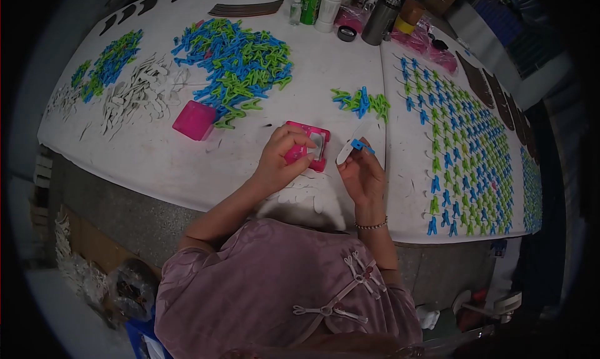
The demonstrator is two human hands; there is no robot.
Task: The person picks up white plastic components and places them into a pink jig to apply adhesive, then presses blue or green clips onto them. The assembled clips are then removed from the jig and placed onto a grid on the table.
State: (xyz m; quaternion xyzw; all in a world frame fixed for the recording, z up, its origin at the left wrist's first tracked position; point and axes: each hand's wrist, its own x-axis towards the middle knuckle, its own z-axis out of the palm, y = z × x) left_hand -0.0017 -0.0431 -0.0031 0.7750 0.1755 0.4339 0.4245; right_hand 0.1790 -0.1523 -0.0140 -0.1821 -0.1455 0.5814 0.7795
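Observation:
My left hand (282, 158) reaches over a pink plastic box (320, 164) with a greyish inset. Its thumb and fingertips are pinched together at the inset; what they hold, if anything, is too small to make out. To the right, my right hand (364, 176) is closed on a blue clothespin (359, 145), which is clipped to a thin white curved piece (344, 153). Below the box, more white pieces (306, 196) lie in a pile close to my body. A small heap of blue and green clothespins (362, 101) sits beyond my right hand.
A large clothespin heap (240, 59) and white pieces (140, 87) cover the left side, near a pink block (194, 120). Rows of clipped pieces (465, 165) fill the right table. Bottles and a dark tumbler (380, 20) stand at the back, beside brown curved strips (475, 78).

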